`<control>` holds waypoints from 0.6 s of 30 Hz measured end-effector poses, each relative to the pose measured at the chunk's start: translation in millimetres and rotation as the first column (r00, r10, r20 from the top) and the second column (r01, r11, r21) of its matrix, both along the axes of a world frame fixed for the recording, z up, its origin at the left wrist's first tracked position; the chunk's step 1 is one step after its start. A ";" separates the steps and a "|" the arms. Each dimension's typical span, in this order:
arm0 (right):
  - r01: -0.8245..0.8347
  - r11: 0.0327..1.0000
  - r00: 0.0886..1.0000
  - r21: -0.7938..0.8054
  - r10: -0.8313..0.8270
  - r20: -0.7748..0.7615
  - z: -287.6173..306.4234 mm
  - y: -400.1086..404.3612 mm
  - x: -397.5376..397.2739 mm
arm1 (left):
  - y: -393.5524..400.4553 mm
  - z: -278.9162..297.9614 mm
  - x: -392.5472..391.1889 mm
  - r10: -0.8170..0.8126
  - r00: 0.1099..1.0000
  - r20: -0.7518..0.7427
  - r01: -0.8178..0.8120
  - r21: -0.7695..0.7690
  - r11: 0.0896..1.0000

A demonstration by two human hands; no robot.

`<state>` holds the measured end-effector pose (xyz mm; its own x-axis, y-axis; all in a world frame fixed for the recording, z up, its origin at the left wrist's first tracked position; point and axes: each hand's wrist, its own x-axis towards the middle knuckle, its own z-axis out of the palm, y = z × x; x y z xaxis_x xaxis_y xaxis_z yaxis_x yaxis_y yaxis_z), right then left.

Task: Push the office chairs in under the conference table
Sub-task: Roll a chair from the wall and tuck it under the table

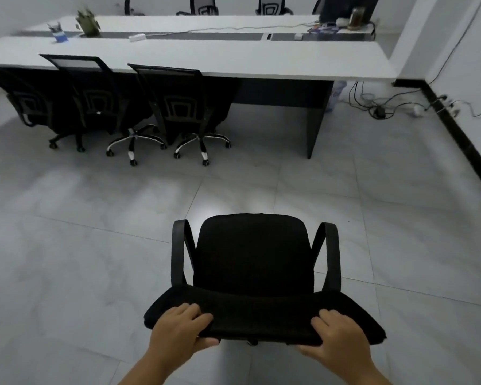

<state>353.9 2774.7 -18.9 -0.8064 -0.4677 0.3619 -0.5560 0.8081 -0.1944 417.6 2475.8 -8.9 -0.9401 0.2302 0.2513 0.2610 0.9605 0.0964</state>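
A black office chair (253,259) with two armrests stands on the tiled floor directly below me, its seat facing the table. My left hand (181,326) grips the top of its backrest on the left, and my right hand (336,337) grips it on the right. The long white conference table (261,62) stretches across the far side, well apart from this chair. Three black mesh chairs (178,104) stand side by side at the table's near edge on the left, tucked partly under it. An open gap lies under the table to their right, beside the dark table leg (315,120).
More chairs (203,5) line the table's far side. On the table sit a plant (88,22), a power strip (136,37), a cable and a jar (356,18). Cables and a plug (378,107) lie on the floor at the right wall.
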 end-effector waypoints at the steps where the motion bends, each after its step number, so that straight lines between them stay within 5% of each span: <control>1: 0.017 1.000 1.000 0.007 -0.017 -0.005 -1.1 -8.7 -1.5 | -9.8 1.0 -6.7 -0.009 1.000 0.003 0.009 -0.007 1.000; 18: 0.246 0.969 0.967 -0.020 -0.246 -0.059 -13.2 -99.8 -115.6 | -100.2 -14.3 -181.5 -0.114 0.990 -0.088 0.115 0.006 0.993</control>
